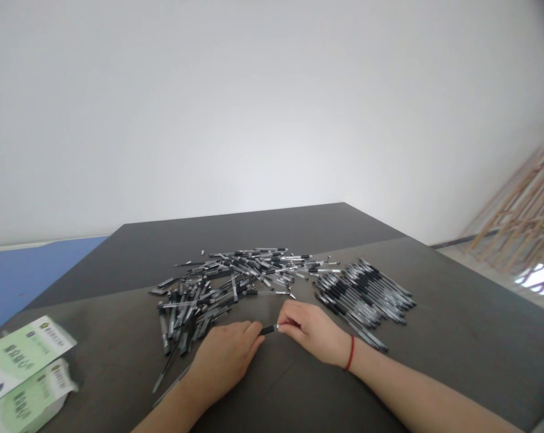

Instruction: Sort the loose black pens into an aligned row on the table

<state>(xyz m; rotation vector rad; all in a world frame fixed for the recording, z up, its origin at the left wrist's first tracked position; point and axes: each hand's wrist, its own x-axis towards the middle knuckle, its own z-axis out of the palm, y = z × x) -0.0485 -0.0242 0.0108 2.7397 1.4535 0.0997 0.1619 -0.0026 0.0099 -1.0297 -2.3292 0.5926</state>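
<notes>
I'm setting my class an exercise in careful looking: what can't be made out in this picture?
All in the head view:
Pen: one end is hidden inside the left hand.
Right hand: its exact grip at the pen's other end is too small to tell.
Loose pile of pens: lower ones are hidden by those on top.
Green-and-white packets: small print is blurred; their left ends are cut off by the picture's left edge.

The dark table (299,224) carries a loose heap of pens (234,288) and, to its right, a neater row of pens (366,293). Green-and-white packets (26,358) lie near left.
</notes>
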